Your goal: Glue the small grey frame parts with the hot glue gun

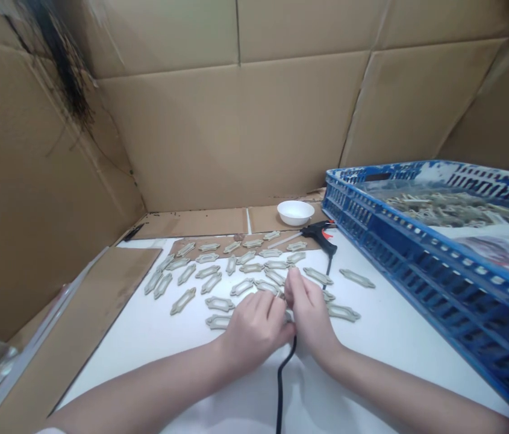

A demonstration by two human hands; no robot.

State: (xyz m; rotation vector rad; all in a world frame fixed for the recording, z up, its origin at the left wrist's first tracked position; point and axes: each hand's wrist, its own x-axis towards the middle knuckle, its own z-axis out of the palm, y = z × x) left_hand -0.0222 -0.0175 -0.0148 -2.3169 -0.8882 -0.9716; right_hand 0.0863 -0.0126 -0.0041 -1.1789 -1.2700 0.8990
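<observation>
Where the black cord runs up the near part of the white table, it passes under the two hands. The left hand and the right hand meet there, fingers curled in and clenched around a small piece at their fingertips. Most of it is hidden, so I cannot tell its shape, its long axis or which hand bears more of its weight. It lies between the hands, at the far side of the left knuckles and just left of the right fingertips.

Beside the left hand lies a grey frame, its long axis running roughly side to side. Another frame lies flat to the right, nearer the right hand, its long axis also mostly crosswise. Beyond the hands, many more such frames are spread at mixed angles, some on a strip of cardboard.

Farther off, slightly right, the glue gun rests with its nozzle side to the left. Behind it stands a white bowl; the blue crate runs along the right side, before the cardboard wall.
</observation>
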